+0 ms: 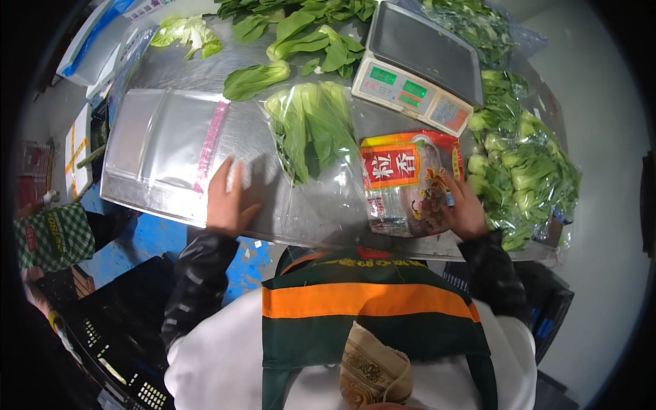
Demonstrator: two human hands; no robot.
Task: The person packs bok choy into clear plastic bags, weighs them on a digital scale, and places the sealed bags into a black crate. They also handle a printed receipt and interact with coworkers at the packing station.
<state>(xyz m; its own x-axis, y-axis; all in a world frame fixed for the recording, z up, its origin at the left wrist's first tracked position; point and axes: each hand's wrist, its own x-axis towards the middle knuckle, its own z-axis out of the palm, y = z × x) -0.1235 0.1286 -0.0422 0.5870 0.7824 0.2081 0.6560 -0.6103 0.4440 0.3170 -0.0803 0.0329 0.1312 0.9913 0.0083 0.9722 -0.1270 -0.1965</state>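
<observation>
My left hand [225,200] hovers or rests, fingers apart, beside a stack of clear plastic bags [159,138] with a pink strip, at the left of the metal table [251,215]. Between my hands lies a clear bag of bok choy [315,123], leaves towards me. My right hand [464,207] touches the right edge of a red and clear printed plastic package [400,184], with a small blue and white thing by its fingers; whether it grips anything is unclear. Beyond the package stands a digital scale [415,77] with lit green displays and a bare grey pan.
Loose bok choy [307,43] and a pale leaf piece [187,33] lie at the back. Bagged bok choy [523,169] is piled at the right, with more bagged greens [466,31] behind. Black crates [118,328] stand lower left. Another person's arm [38,294] shows at far left.
</observation>
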